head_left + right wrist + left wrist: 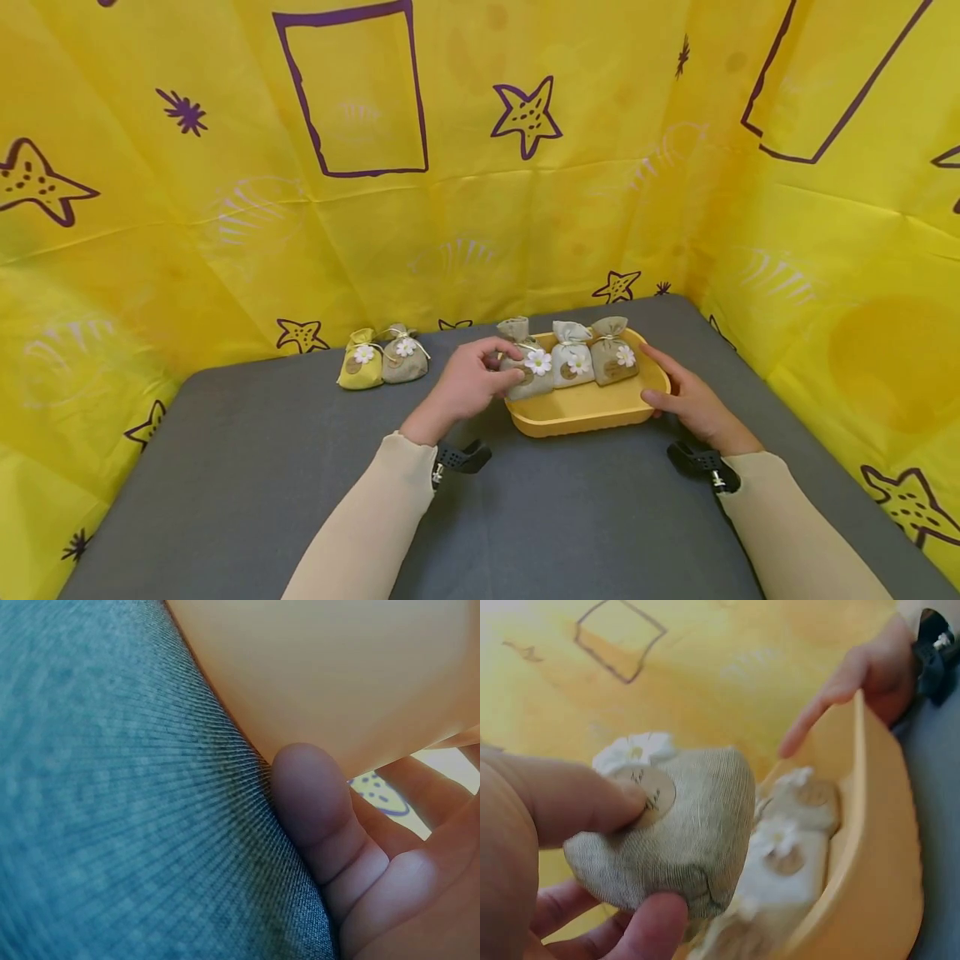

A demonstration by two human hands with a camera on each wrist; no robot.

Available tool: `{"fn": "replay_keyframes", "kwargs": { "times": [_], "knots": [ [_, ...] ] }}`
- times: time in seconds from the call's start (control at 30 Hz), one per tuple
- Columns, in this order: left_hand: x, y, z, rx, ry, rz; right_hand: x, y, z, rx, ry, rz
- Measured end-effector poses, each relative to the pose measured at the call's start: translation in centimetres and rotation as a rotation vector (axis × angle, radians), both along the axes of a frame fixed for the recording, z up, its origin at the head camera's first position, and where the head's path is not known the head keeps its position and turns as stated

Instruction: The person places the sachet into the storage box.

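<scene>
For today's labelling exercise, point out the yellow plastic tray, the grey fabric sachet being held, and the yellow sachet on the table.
yellow plastic tray (581, 415): head view, front wall.
grey fabric sachet (697, 832): left wrist view, body.
yellow sachet (360, 371): head view, body.

Left wrist view: the two pale fabric sachets with flower trims inside the yellow plastic tray are blurred — trim detail unreadable. The round tag's print on the held grey-green sachet is too small to read. Right wrist view: the tray fills the frame, cut off at top — its contents are hidden.
</scene>
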State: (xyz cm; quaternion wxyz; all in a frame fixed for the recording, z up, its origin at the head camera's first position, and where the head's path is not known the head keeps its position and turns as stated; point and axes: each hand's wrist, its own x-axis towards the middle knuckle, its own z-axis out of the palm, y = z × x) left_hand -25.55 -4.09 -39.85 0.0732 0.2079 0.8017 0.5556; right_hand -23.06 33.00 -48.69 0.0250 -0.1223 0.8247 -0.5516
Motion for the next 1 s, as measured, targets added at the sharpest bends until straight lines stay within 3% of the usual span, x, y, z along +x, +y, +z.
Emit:
{"fn": "replay_keyframes", "kwargs": {
  "times": [0.33, 0.57, 0.63, 0.77, 0.9, 1.0],
  "knots": [
    [-0.2, 7.2, -1.6, -0.098, -0.073, -0.022, 0.2, 0.2, -0.4, -0.017, -0.006, 0.009],
    [-0.4, 10.8, -2.0, -0.179, -0.008, -0.036, 0.2, 0.1, -0.2, -0.048, -0.004, 0.026],
    [-0.4, 11.7, -2.1, -0.189, 0.021, -0.049, 0.2, 0.0, -0.1, -0.057, -0.008, 0.025],
    [-0.6, 12.9, -2.1, -0.308, 0.090, -0.071, 0.0, 0.0, -0.1, -0.064, -0.004, 0.027],
    [-0.5, 13.4, -2.3, -0.422, 0.073, -0.121, -0.1, 0.0, -0.1, -0.057, 0.004, 0.025],
    [-0.5, 13.5, -2.3, -0.427, 0.033, -0.158, -0.1, 0.1, 0.0, -0.052, 0.003, 0.021]
  ]
}}
